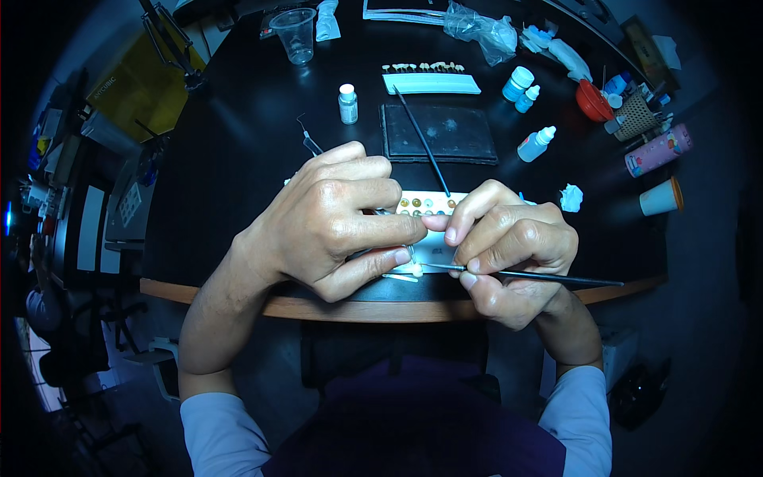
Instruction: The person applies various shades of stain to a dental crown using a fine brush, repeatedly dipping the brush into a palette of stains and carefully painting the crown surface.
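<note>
My left hand (pixel 334 215) is closed round a thin metal tool with slim prongs, perhaps tweezers, mostly hidden by the fingers. At the prongs' end is a small white tooth-like piece (pixel 416 271). My right hand (pixel 513 250) pinches a fine brush (pixel 548 277) with a dark handle. The brush's tip points left and meets or nearly meets the white piece. Fingers of both hands come together above it. Behind them lies a white palette (pixel 437 238) with rows of small coloured wells, partly covered by my hands. A second brush (pixel 421 135) rests with its tip by the palette.
Beyond the hands are a dark flat slab (pixel 439 133), a white strip holding several tooth-like pieces (pixel 433 83), small bottles (pixel 348 104) (pixel 536 144), and a clear plastic cup (pixel 296 40). A hooked metal instrument (pixel 311 144) shows behind my left hand. Crumpled tissue (pixel 571 198) and a paper cup (pixel 660 196) lie right.
</note>
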`<move>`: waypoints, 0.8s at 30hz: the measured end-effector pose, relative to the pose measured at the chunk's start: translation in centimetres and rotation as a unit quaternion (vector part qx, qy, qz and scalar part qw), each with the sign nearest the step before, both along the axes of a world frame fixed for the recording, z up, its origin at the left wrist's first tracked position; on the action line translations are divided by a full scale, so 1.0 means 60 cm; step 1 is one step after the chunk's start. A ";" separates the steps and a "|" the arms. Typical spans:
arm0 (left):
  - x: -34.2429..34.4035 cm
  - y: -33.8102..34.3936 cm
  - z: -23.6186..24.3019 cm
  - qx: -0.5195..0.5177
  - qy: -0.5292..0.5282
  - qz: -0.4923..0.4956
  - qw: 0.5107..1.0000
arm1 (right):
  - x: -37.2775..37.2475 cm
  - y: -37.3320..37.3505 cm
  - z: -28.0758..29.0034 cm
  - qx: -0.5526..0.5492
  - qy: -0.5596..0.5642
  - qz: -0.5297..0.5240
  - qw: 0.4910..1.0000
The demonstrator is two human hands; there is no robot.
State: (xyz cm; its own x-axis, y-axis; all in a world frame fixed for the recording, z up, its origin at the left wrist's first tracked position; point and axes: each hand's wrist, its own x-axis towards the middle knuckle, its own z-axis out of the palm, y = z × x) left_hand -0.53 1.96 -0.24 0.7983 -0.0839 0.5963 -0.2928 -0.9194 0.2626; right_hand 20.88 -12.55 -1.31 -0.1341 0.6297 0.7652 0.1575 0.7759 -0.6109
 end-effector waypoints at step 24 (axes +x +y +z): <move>0.000 0.001 -0.002 -0.001 -0.006 -0.002 1.000 | 0.000 0.000 0.000 0.001 0.008 0.015 1.000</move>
State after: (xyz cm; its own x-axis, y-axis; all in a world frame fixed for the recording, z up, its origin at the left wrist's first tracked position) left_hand -0.53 2.01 -0.36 0.7907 -0.0852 0.6063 -0.2993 -0.9177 0.2614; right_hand 20.86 -12.57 -1.31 -0.1404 0.6236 0.7690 0.1252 0.7817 -0.6110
